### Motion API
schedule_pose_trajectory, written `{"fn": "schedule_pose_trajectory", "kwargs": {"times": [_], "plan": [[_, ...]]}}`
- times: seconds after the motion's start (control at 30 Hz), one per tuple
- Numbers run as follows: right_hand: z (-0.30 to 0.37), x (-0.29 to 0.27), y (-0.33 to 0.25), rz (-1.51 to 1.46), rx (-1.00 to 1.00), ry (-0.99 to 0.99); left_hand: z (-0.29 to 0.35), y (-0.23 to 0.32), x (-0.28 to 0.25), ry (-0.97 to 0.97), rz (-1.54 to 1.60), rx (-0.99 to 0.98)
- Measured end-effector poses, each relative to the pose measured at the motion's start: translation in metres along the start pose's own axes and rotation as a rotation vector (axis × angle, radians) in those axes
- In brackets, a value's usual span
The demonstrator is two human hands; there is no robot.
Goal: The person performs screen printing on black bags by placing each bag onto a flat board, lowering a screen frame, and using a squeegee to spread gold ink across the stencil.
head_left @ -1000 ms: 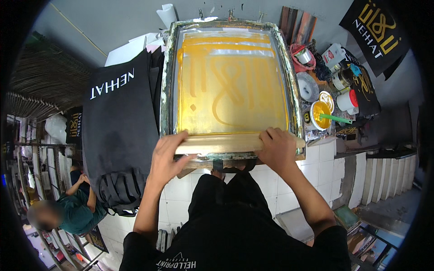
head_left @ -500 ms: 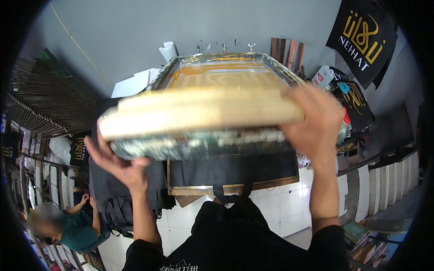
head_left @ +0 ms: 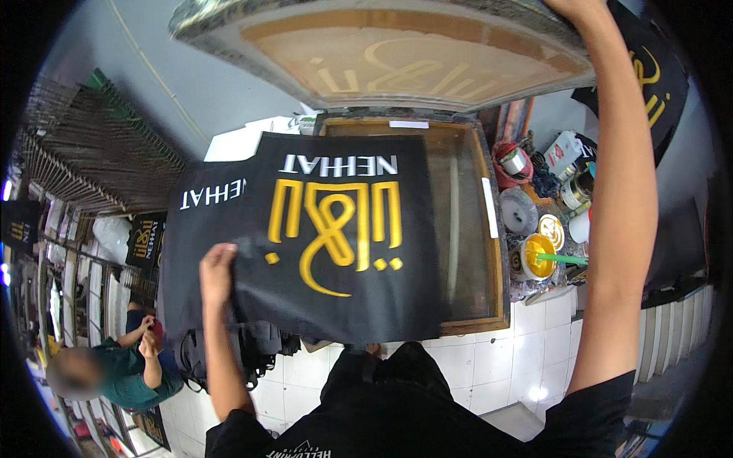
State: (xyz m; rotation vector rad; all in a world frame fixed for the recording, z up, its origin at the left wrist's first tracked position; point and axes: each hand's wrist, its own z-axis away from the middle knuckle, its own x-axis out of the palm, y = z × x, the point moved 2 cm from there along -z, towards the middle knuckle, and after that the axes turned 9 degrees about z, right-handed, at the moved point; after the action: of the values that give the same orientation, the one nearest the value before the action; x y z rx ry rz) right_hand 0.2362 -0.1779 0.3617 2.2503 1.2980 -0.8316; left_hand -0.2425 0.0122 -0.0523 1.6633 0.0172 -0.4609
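1. Head view: blk fabric bag (head_left: 328, 305) lies partly across the wood-edged tabletop (head_left: 467, 244), its L part over a stack of blk bags (head_left: 200, 229). R strip of tabletop shows uncovered.
2. Bag looks matte, dark, roughly rectangular, w/ soft ripples nr lower L; lower edge hangs close to wearer's legs.
3. Print: bright gold motif (head_left: 334, 243), solid & sharp vs. the blk. Upright bars each side, looped knot mid, long tail curving down & R. One gold dot lower L, two lower R.
4. Row of white lettering (head_left: 340, 164) above the gold, upside down from wearer's side; clean edges.
5. L hand (head_left: 217, 263) at bag's L edge; grip is thumb & fingers pinching the fabric.
6. R hand (head_left: 574, 8) up at top R, against the edge of the raised printing screen (head_left: 450, 67); fingers run out of pic, so can't tell how closed that grip is.
7. Screen tilts up over far end of tabletop, clear of bag; tan mesh w/ paler motif, mottled grey frame.
8. R of tabletop: tub of yellow ink (head_left: 527, 263) w/ green-handled tool (head_left: 563, 259) in it.
9. Far L: co-worker in green top (head_left: 130, 378), well apart.
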Motion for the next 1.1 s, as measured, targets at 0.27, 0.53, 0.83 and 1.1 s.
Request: {"fn": "schedule_pose_trajectory", "kwargs": {"times": [0.27, 0.53, 0.83, 1.1], "plan": [[-0.016, 0.016, 0.010, -0.162, -0.062, 0.029, -0.004, 0.033, -0.229, 0.540, -1.388, 0.038], [-0.019, 0.015, 0.011, -0.097, -0.061, -0.003, 0.013, -0.007, 0.068, -0.199, -0.976, 0.311], [-0.025, 0.019, 0.027, -0.028, -0.086, 0.021, 0.021, 0.036, 0.091, -0.727, -0.703, 0.415], [-0.035, 0.026, 0.035, -0.096, -0.166, 0.061, 0.145, 0.059, 0.297, -0.773, -0.573, 0.702]]}}
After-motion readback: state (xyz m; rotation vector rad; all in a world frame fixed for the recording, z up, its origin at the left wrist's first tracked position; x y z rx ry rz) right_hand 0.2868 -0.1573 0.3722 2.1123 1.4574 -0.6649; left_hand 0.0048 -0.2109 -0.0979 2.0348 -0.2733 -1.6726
